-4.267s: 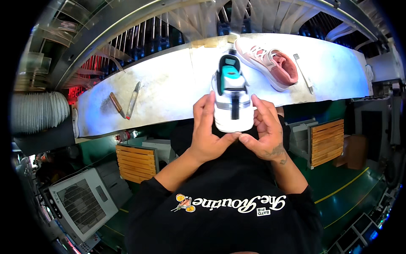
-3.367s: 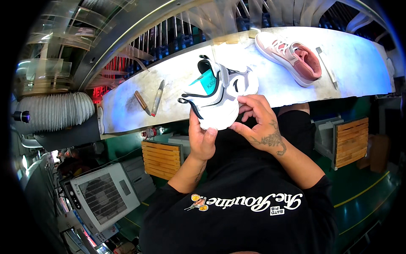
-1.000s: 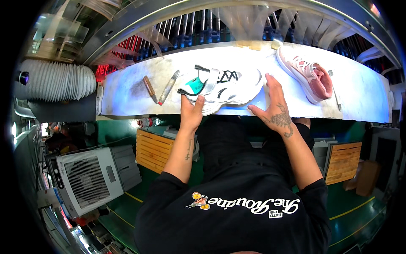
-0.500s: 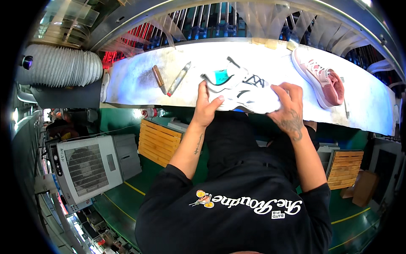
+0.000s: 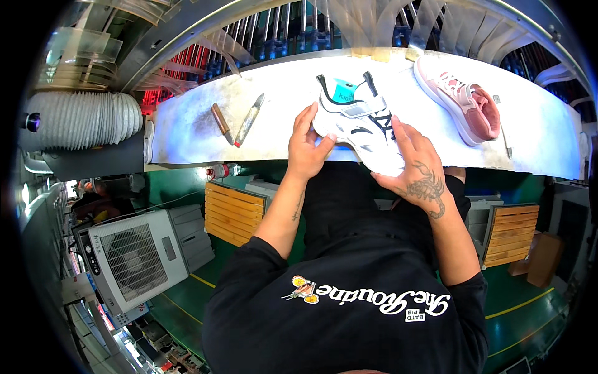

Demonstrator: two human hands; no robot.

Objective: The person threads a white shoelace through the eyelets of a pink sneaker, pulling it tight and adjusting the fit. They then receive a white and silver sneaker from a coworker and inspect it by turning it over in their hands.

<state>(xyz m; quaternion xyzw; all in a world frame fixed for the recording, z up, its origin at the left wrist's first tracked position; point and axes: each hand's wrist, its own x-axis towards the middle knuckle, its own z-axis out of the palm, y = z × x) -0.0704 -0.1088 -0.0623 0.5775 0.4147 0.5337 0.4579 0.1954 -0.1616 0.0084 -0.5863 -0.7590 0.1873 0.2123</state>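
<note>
Between my hands is a white sneaker [image 5: 364, 134] with black trim, a strap and a turquoise insole showing inside its collar. My left hand [image 5: 308, 143] grips the heel end, thumb on the near side. Toward the toe, my right hand [image 5: 416, 159] wraps the shoe, with fingers over the laces and the thumb along the toe's near edge. The sneaker is tilted so its side faces me, with the toe pointing right and toward me. On the worktable [image 5: 280, 140], a pink sneaker [image 5: 461, 103] lies right of my right hand.
A brown-handled knife [image 5: 221, 123] and a marker-like pen with a red end [image 5: 250, 120] lie on the table's left. A thin tool [image 5: 507, 142] lies beside the pink sneaker. Behind runs a roller conveyor [image 5: 280, 34] with hanging clear strips. A ribbed duct [image 5: 87, 121] stands left.
The white sneaker has turned, its toe swinging toward me and its heel rising. My right hand has shifted down with the toe. The whole view has also shifted slightly.
</note>
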